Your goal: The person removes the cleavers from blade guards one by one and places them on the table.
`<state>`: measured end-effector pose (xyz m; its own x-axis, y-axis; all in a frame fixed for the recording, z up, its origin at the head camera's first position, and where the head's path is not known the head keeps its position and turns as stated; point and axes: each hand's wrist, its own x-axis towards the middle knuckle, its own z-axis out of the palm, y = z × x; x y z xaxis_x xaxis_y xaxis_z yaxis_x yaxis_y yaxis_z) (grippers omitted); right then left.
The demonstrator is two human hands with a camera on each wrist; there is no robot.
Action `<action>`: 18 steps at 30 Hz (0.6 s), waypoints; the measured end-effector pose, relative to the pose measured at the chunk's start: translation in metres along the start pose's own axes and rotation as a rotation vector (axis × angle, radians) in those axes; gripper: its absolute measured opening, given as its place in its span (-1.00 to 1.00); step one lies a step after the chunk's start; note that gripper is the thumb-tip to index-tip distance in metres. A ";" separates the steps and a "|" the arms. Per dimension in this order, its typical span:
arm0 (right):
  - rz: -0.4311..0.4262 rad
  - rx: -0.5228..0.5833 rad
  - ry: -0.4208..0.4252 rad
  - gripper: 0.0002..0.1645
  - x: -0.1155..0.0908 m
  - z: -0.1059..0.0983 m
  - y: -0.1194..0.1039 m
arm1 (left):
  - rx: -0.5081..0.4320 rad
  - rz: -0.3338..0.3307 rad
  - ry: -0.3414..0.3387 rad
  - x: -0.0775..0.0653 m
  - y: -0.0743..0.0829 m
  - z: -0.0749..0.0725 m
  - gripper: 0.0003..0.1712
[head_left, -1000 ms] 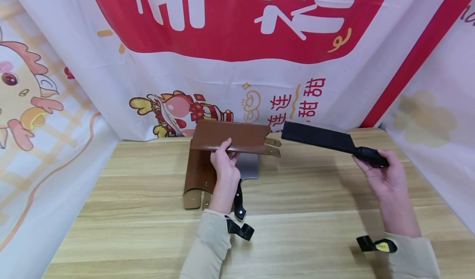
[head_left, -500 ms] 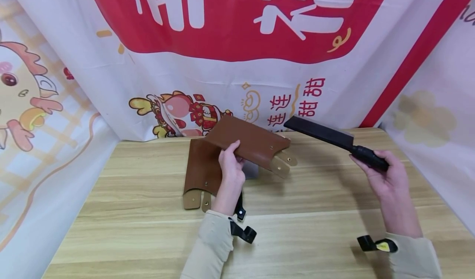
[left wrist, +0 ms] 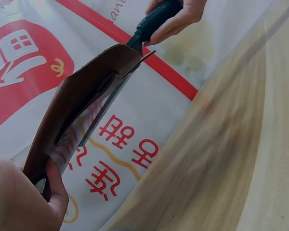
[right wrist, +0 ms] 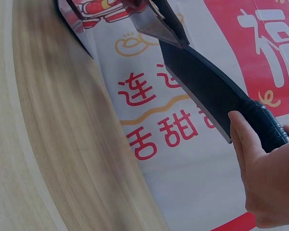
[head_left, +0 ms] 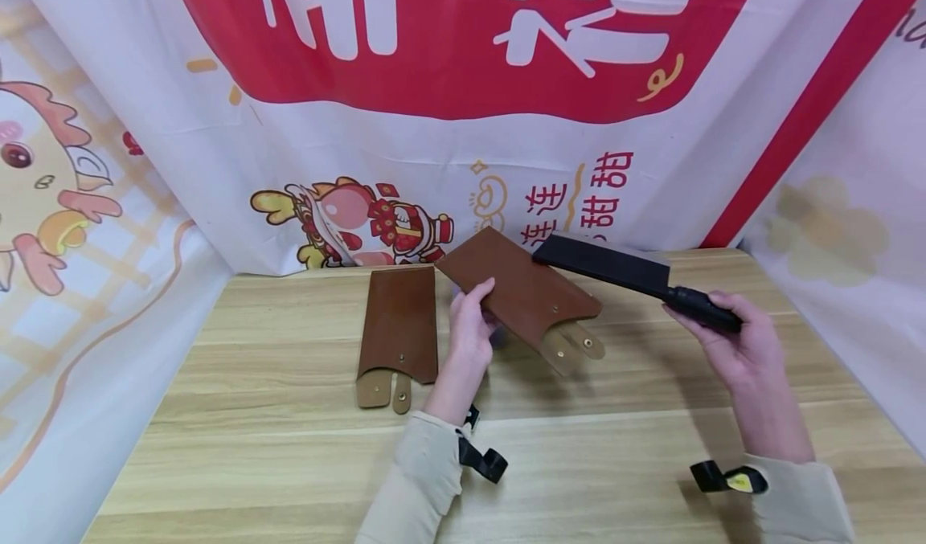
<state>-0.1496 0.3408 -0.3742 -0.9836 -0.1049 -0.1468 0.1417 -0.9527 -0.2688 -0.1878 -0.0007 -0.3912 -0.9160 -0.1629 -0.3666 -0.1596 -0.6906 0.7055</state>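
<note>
My left hand (head_left: 472, 327) grips a brown leather knife sheath (head_left: 515, 283) near its closed end, thumb on top. The sheath is raised and slanted, its two tan snap straps pointing down to the right. My right hand (head_left: 738, 347) holds a black-bladed cleaver (head_left: 600, 263) by its black handle (right wrist: 267, 125), above the table. The blade's far end is close to the sheath's upper edge in the head view; whether they touch I cannot tell. Behind my left wrist lies a second cleaver, mostly hidden, with a bit of its handle (head_left: 473, 417) showing.
A second brown sheath (head_left: 398, 319) lies flat on the wooden table (head_left: 289, 447), left of my left hand, straps toward me. A printed white and red cloth (head_left: 463, 150) hangs along the table's back edge, and more cloth stands at both sides.
My left hand has moved right and turned its sheath so the strap end points down to the right. The flat sheath is uncovered. The black cleaver has shifted slightly left, its blade tilting on the way.
</note>
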 end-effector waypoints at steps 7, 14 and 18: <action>0.007 -0.072 -0.045 -0.81 -0.001 0.004 0.007 | 0.029 -0.020 -0.038 -0.003 -0.004 0.001 -0.72; 0.018 -0.145 -0.156 -0.86 0.000 0.007 0.011 | -0.021 -0.023 -0.064 -0.001 -0.004 0.001 -0.78; 0.061 -0.144 -0.263 -0.80 0.000 0.007 0.011 | -0.040 0.000 -0.071 0.000 -0.002 0.001 -0.80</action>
<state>-0.1489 0.3281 -0.3708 -0.9652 -0.2492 0.0798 0.1976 -0.8940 -0.4021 -0.1878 0.0016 -0.3919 -0.9400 -0.1139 -0.3216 -0.1458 -0.7182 0.6804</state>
